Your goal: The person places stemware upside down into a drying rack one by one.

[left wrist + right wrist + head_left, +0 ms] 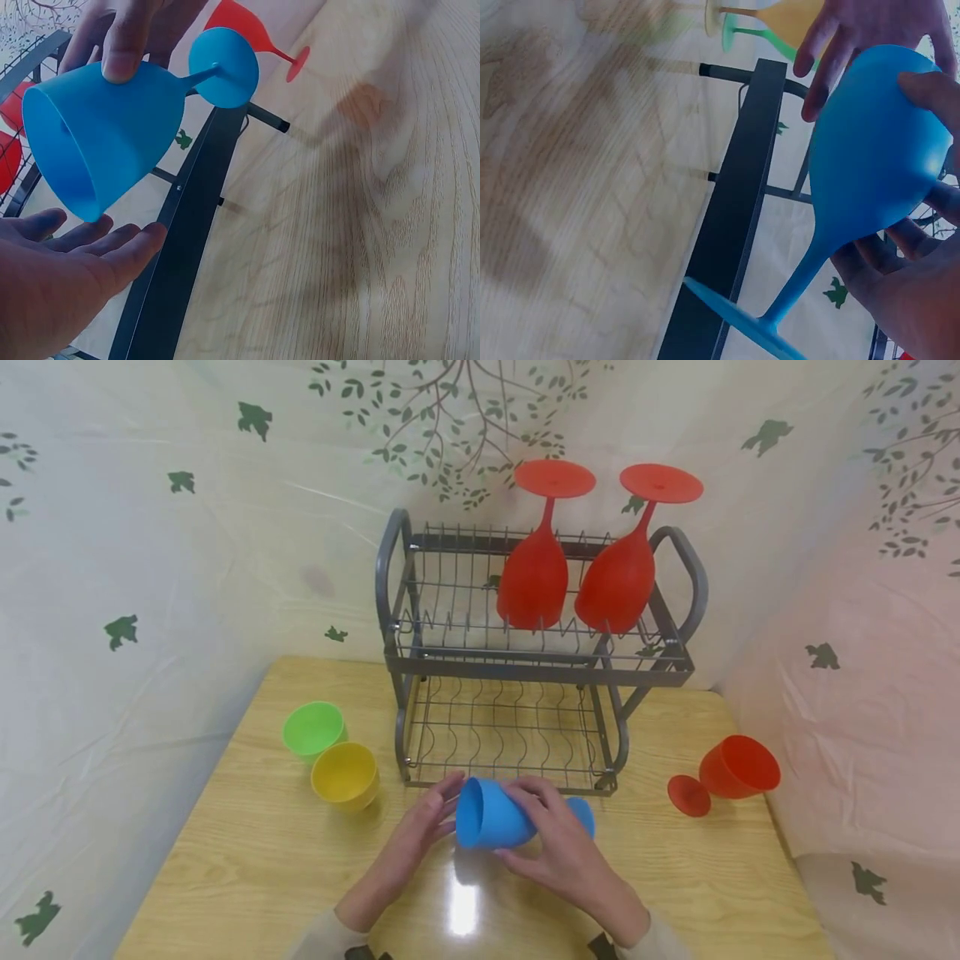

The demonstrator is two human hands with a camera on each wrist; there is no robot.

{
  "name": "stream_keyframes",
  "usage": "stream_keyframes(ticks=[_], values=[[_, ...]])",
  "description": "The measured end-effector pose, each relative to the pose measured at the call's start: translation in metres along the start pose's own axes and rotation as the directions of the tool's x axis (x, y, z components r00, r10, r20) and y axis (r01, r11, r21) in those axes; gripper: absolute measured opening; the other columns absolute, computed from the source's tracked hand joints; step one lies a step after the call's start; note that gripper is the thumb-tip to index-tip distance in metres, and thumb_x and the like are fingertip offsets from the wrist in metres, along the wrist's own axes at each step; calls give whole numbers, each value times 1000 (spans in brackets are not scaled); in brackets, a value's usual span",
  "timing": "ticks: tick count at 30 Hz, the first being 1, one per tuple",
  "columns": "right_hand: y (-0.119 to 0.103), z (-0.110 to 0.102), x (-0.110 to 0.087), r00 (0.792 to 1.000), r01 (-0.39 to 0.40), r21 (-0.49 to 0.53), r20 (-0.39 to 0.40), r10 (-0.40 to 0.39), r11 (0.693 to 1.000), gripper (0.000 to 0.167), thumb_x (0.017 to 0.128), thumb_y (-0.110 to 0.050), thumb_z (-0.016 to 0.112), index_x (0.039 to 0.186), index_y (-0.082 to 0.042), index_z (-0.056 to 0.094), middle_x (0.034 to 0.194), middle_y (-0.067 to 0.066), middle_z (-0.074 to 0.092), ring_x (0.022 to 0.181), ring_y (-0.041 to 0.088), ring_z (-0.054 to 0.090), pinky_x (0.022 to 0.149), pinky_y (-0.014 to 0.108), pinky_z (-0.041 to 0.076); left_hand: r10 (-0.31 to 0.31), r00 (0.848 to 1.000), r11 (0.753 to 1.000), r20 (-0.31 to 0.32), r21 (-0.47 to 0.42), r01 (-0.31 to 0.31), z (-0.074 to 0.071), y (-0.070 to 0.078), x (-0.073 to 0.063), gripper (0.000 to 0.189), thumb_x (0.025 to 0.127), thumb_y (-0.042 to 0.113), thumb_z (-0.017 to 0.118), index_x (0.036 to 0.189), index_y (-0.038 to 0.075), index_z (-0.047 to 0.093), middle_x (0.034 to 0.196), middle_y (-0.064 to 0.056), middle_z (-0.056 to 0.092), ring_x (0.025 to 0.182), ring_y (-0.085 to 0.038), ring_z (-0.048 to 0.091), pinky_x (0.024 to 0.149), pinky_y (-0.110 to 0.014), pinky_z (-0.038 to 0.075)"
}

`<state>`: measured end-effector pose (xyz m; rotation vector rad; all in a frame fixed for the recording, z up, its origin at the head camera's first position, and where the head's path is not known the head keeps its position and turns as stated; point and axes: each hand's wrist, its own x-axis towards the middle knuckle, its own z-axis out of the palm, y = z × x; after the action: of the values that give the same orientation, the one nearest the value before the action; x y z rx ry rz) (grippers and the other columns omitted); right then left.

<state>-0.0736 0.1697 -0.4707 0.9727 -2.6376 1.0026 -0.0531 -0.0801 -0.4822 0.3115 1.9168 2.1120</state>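
Observation:
My right hand (558,847) grips a blue plastic wine goblet (498,816) by its bowl, thumb on one side and fingers on the other. The goblet is tipped on its side above the table, mouth to the left, with its stem and round foot to the right. Beside the mouth, my left hand (415,833) is held with fingers extended. In the left wrist view, the fingertips (154,231) of that hand come close under the rim of the goblet (124,124). The right wrist view shows the goblet's stem (793,289) free of the fingers.
A dark two-tier dish rack (540,670) stands behind the hands. On its upper tier, a red goblet (534,581) and another red goblet (617,583) are upside down. A green goblet (311,733) and a yellow goblet (345,781) stand left; a red goblet (738,768) lies right.

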Motion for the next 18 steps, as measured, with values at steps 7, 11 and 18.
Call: stream_keyframes(ticks=[7, 11, 18], values=[[-3, 0, 5, 998, 11, -59, 55, -7, 998, 84, 71, -31, 96, 143, -13, 57, 143, 11, 54, 124, 28, 59, 98, 48, 57, -31, 998, 995, -53, 90, 36, 3, -3, 2, 55, 111, 24, 40, 162, 7, 30, 165, -22, 31, 148, -48, 34, 115, -58, 39], [-3, 0, 7, 997, 41, -109, 66, -34, 993, 83, 72, -33, 95, 144, -15, 57, 143, 10, 54, 127, 27, 55, 99, 47, 56, -23, 998, 996, -53, 88, 28, 4, -5, 2, 60, 108, 20, 53, 162, 7, 30, 166, -22, 29, 149, -46, 33, 116, -58, 37], [-5, 0, 9, 996, 59, -139, 75, -49, 988, 84, 70, -31, 96, 143, -16, 58, 143, 9, 52, 128, 29, 55, 100, 49, 55, -18, 999, 1000, -37, 16, 19, 5, -6, 1, 74, 100, 15, 68, 163, 7, 29, 168, -20, 25, 151, -42, 31, 116, -52, 39]])
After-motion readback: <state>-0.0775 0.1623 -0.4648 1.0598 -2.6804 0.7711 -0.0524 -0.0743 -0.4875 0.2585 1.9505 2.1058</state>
